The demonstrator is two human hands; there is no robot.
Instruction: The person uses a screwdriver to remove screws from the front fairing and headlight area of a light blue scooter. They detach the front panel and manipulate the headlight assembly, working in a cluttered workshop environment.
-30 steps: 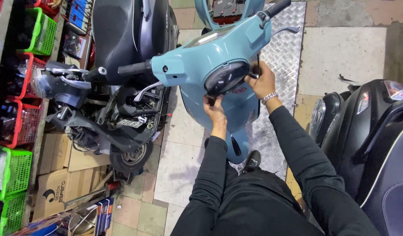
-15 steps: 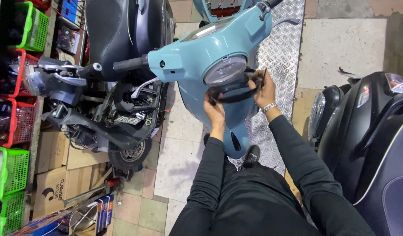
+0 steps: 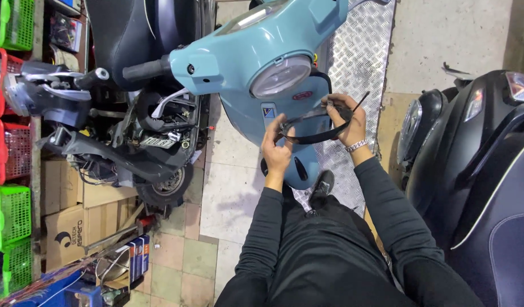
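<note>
Two hands: left hand (image 3: 275, 149) and right hand (image 3: 347, 120) each grasp an end of a black headlight ring (image 3: 313, 128).
Ring position: held just below the round headlight (image 3: 280, 75) of the blue scooter (image 3: 245, 51), apart from it.
Open room: tiled floor (image 3: 230, 193) left; black scooter (image 3: 477, 159) close on the right.
Arms: both extended forward, wrists raised.

a scooter repair workshop — a stripped scooter (image 3: 131, 142), parked scooters, parts baskets (image 3: 12, 210) and cardboard boxes (image 3: 74, 227).

Black headlight ring (image 3: 313, 128), thin, curved, held level; before blue scooter (image 3: 245, 62)
</note>
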